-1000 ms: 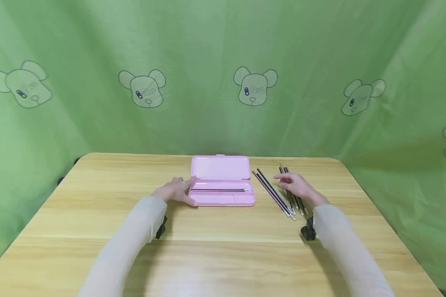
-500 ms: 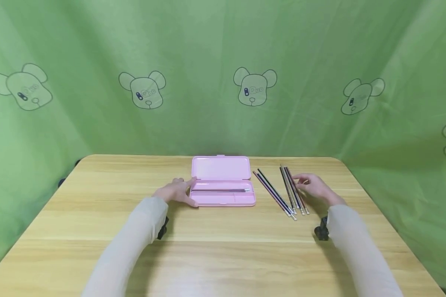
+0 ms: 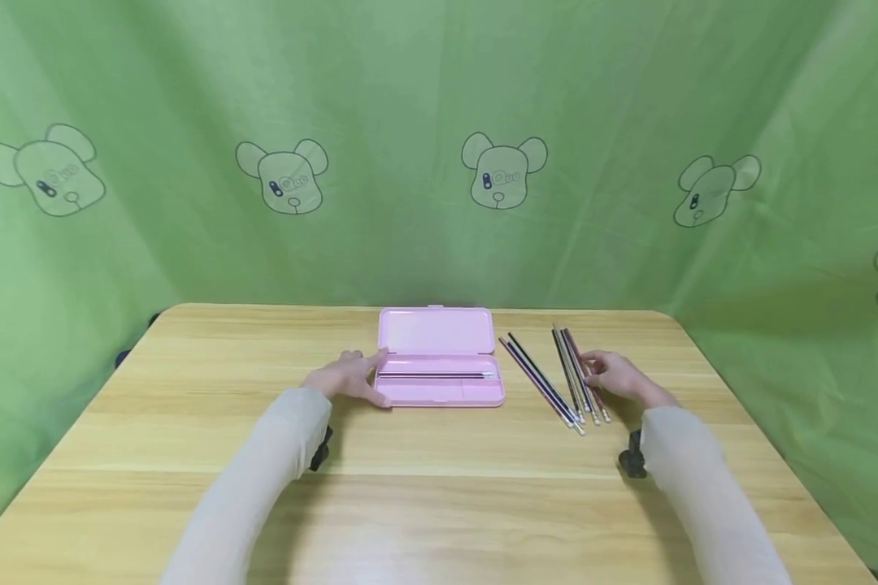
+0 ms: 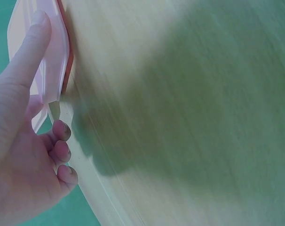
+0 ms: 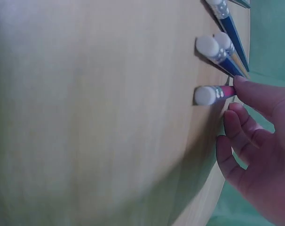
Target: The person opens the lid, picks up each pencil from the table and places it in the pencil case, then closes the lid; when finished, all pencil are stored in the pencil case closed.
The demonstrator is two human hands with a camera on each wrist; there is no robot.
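An open pink pencil case [image 3: 424,393] stands near the table's back edge, its lid [image 3: 435,331] folded back. Dark striped pencils [image 3: 435,375] lie in its long rear compartment. My left hand [image 3: 345,377] holds the case's left end between thumb and index finger; in the left wrist view the thumb [image 4: 33,40] lies over the case [image 4: 55,56], the other fingers curled below. My right hand [image 3: 618,379] pinches a red pencil [image 5: 225,91] near its white eraser, at the right side of a bunch of pencils [image 3: 565,366]. The eraser end is close over the table.
Between the case and the bunch, several more pencils [image 3: 530,374] lie slanted, erasers toward me. Blue pencils [image 5: 231,28] with white erasers lie beside the pinched one. A green curtain [image 3: 391,236] hangs behind the wooden table [image 3: 424,496].
My right hand has moved from above the bunch to its right side, then slightly in, and its fingers have closed on the red pencil. My left hand keeps its place on the case.
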